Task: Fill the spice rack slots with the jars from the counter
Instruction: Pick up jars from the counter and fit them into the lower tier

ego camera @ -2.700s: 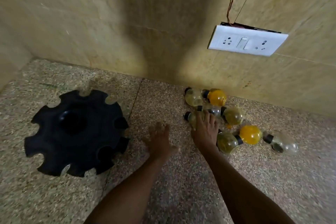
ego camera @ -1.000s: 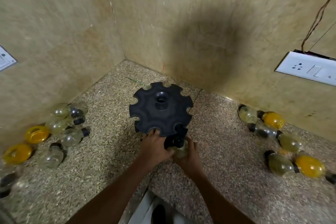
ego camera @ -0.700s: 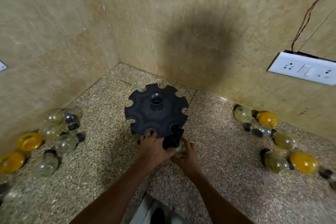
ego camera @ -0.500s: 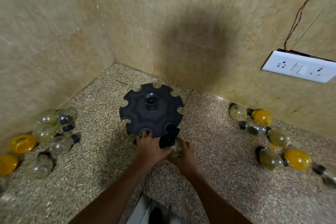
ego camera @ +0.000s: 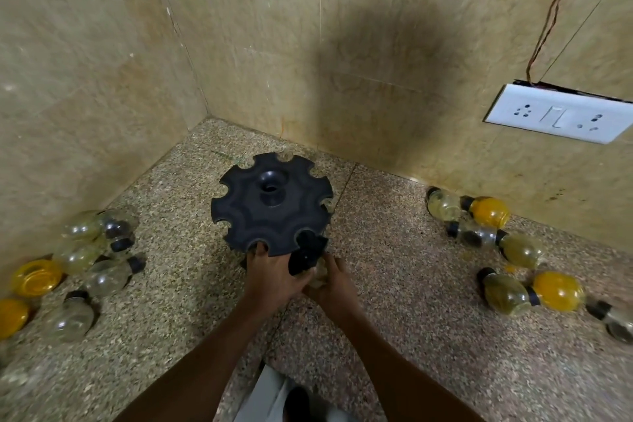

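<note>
Status: early stage. The rack [ego camera: 272, 205], a black notched disc, stands on the worktop [ego camera: 394, 284] near the corner of the walls. Its rim notches that face the camera show as vacant, apart from the one at the near edge, where work is in hand.

Left hand [ego camera: 272, 279]: closed on the near rim of the rack, fingertips hooked into a notch, apparently steadying it.

Right hand [ego camera: 337, 284]: wrapped around a jar [ego camera: 318, 276], pressed close against the left hand. Only a pale sliver of the jar shows between the fingers; its black cap [ego camera: 306, 255] sits at the near-right notch. Whether the jar is seated cannot be told from this view.

Outstanding stock: one group of jars [ego camera: 503, 295] lies on its side to the right along the wall, some clear, some yellow. A second group [ego camera: 102, 279] lies to the left, well apart from the rack. None of these touches the rack.

Judgement: at most one slot is being filled; all the others seen are still to be filled. Both groups remain to be carried over. The far-side notches are partly hidden, so their state is unconfirmed.
</note>
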